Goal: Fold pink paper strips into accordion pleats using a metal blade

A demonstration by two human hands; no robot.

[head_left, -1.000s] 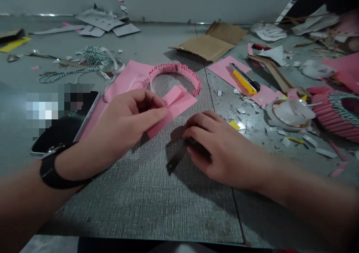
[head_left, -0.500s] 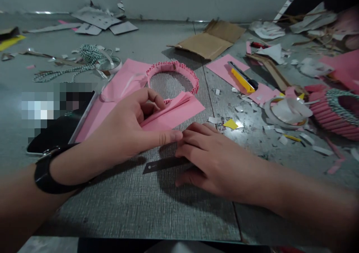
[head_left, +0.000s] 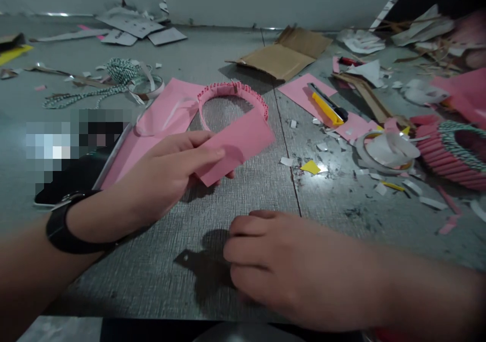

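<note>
A small rectangle of pink paper [head_left: 243,142] is pinched between the thumb and fingers of my left hand [head_left: 163,172], lifted over the near edge of a pleated pink ring [head_left: 235,90]. Nearer the table's front edge is my right hand [head_left: 288,266], its fingers curled and closed. A dark blade-like strip [head_left: 184,258] with a small hole shows at the left of these fingers, amid their shadow; how they grip it is hidden. Larger pink paper [head_left: 131,152] lies beneath my left hand.
A phone [head_left: 81,172] lies left. On the right are a yellow cutter [head_left: 328,108], tape rolls [head_left: 387,152] and a pink pleated piece with cord [head_left: 451,155]. Folded cardboard [head_left: 283,56] sits behind; green-white cord [head_left: 121,74] lies back left. Paper scraps are scattered about.
The pink paper has been raised and turned flat in my left hand, its fold no longer showing. My right hand has moved toward the front edge, away from my left hand, with the dark strip.
</note>
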